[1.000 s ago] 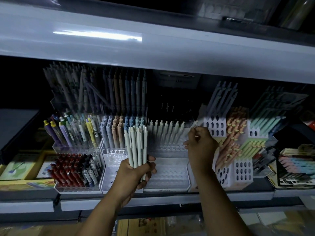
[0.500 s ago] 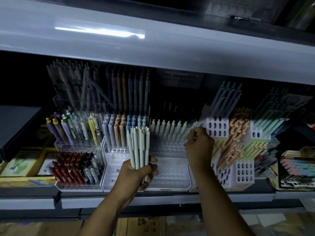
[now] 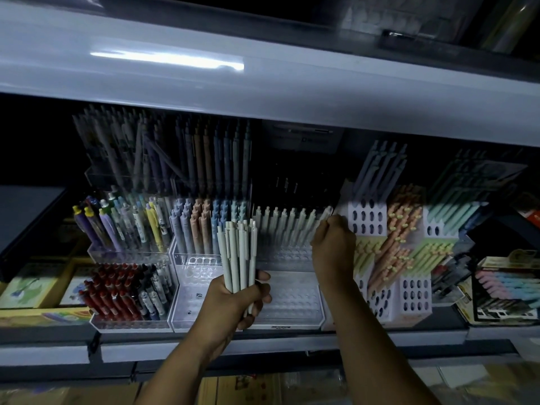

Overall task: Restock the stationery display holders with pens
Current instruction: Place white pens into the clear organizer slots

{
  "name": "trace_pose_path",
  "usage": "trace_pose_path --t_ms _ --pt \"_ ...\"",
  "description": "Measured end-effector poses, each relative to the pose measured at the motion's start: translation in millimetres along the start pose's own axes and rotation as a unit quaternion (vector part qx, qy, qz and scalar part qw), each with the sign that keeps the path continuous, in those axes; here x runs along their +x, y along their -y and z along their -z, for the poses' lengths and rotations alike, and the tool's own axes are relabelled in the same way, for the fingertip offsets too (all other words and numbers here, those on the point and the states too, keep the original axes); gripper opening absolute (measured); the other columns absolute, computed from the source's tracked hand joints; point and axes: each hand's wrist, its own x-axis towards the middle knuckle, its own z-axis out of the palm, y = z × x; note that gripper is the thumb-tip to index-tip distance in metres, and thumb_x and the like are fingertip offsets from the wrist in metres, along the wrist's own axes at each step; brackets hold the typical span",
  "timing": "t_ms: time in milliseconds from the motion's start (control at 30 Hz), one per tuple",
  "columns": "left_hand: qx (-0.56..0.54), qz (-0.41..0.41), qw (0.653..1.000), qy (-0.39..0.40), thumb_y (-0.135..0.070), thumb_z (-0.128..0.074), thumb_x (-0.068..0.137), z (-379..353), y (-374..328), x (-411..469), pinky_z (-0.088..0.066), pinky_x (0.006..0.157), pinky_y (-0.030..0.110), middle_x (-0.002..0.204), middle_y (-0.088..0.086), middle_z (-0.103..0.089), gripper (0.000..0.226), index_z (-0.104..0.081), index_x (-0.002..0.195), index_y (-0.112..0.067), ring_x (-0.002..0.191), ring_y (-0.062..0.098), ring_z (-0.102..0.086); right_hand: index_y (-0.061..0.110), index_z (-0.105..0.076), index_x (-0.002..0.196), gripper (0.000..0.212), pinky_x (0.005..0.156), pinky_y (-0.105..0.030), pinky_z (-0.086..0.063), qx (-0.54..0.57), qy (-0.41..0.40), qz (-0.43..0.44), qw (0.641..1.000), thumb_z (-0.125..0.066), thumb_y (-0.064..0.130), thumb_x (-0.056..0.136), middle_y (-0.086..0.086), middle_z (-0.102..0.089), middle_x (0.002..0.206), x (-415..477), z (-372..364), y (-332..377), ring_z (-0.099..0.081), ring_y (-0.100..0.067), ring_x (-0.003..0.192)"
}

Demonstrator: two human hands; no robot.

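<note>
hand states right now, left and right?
Left hand: grips a bundle of pale pens, held upright.
Right hand: curled, apparently pinching a single pale pen at the right end of the pen row.

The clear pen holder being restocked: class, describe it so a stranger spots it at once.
Under the white shelf edge, find the display's middle. The clear plastic stepped holder sits between the left hand, gripping a bundle of pale grey-green pens, and the right hand, pinching one pen. Only it holds one row of matching pale pens behind empty holes.
</note>
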Motion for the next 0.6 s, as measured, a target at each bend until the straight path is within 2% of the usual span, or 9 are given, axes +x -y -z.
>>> trace_pose_path --t_ms 67,133,233,267,333,400,500,600 --pt "0.0 0.001 1.0 -0.004 -0.007 -0.07 0.075 -0.6 0.8 -0.5 -0.029 0.041 0.019 0.076 0.022 -0.066 0.034 -0.068 0.108 0.003 0.049 0.017 -0.049 0.002 -0.05 0.083 0.021 0.052 -0.019 -0.022 -0.002 0.024 -0.02 0.999 -0.049 0.005 0.103 -0.014 -0.049 0.068 -1.8 -2.5 -3.8 -0.049 -0.023 0.059" --pt "-0.001 0.002 1.0 -0.007 -0.007 -0.07 0.075 -1.2 1.7 -1.0 -0.03 0.041 0.019 0.077 0.022 -0.067 0.033 -0.069 0.107 0.002 0.049 0.017 -0.05 -0.005 -0.057 0.088 0.019 0.062 -0.024 -0.03 -0.003 0.052 -0.035 0.998 -0.05 0.003 0.103 -0.02 -0.058 0.074 -2.9 -3.5 -5.4 -0.058 -0.029 0.066" --pt "0.004 0.004 1.0 -0.009 -0.003 -0.071 0.078 -2.1 2.4 -0.6 -0.03 0.041 0.019 0.077 0.022 -0.067 0.029 -0.068 0.107 0.002 0.048 0.017 -0.05 0.003 -0.057 0.092 0.013 0.068 -0.024 -0.031 0.034 0.091 -0.077 0.992 -0.049 0.007 0.102 -0.014 -0.056 0.084 -3.1 -0.3 1.3 -0.053 -0.025 0.076" --pt "0.005 0.004 1.0 -0.009 0.001 -0.072 0.082 -2.6 3.1 -0.1 -0.03 0.041 0.019 0.077 0.022 -0.067 0.026 -0.068 0.107 0.002 0.048 0.017 -0.05 0.005 -0.056 0.094 0.012 0.065 -0.021 -0.031 0.057 0.097 -0.105 0.988 -0.048 0.009 0.102 -0.009 -0.052 0.085 -2.0 0.3 4.0 -0.048 -0.02 0.075" --pt "0.005 0.005 1.0 -0.006 0.004 -0.071 0.086 -4.2 3.9 0.4 -0.03 0.04 0.02 0.077 0.022 -0.067 0.022 -0.068 0.108 0.003 0.048 0.017 -0.049 -0.001 -0.058 0.101 0.017 0.056 -0.011 -0.034 0.097 0.099 -0.143 0.98 -0.045 0.009 0.104 -0.002 -0.045 0.08 1.1 -3.3 5.8 -0.04 -0.013 0.067" --pt "0.008 0.005 1.0 -0.004 -0.004 -0.071 0.079 -6.0 3.6 0.0 -0.03 0.04 0.02 0.076 0.022 -0.067 0.03 -0.068 0.108 0.003 0.048 0.017 -0.05 -0.01 -0.058 0.109 0.024 0.056 0.0 -0.034 0.122 0.098 -0.174 0.972 -0.042 0.008 0.105 0.003 -0.04 0.075 2.9 -8.7 5.9 -0.038 -0.005 0.061" --pt "0.012 0.006 1.0 -0.004 -0.008 -0.07 0.076 -7.0 3.0 -0.1 -0.03 0.04 0.02 0.076 0.022 -0.067 0.035 -0.068 0.109 0.004 0.048 0.017 -0.049 -0.013 -0.057 0.113 0.026 0.055 0.002 -0.034 0.171 0.096 -0.208 0.958 -0.041 0.007 0.106 0.008 -0.037 0.073 2.7 -10.4 5.0 -0.044 0.009 0.055" --pt "0.01 0.007 1.0 -0.006 -0.008 -0.071 0.075 -6.5 3.2 0.3 -0.029 0.04 0.02 0.076 0.022 -0.067 0.035 -0.068 0.108 0.003 0.048 0.018 -0.049 -0.012 -0.056 0.116 0.03 0.055 0.001 -0.035 0.182 0.097 -0.211 0.955 -0.039 0.012 0.107 -0.003 -0.048 0.079 2.4 -12.4 2.2 -0.042 0.0 0.061"
